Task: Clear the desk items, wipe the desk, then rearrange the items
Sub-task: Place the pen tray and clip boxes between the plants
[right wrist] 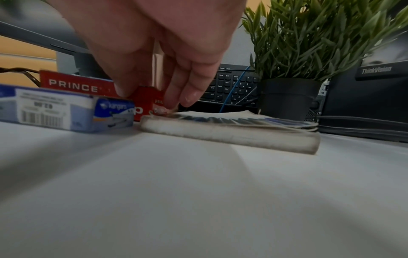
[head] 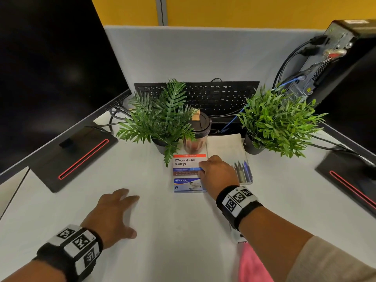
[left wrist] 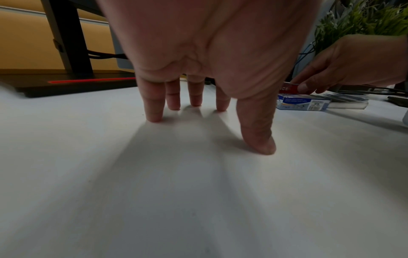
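Note:
A red-and-white Double Clip box lies mid-desk, with a blue Kangaro stapler box just in front of it. My right hand pinches the Double Clip box's right end between thumb and fingers. My left hand stands on spread, straight fingertips on the bare white desk, holding nothing. To the right of the boxes lies a white notebook with several pens on it. A pink cloth lies under my right forearm.
Two potted plants and a lidded tumbler stand behind the boxes. A black keyboard leans on the partition. Monitors on stands flank the desk left and right; a computer tower with cables stands back right.

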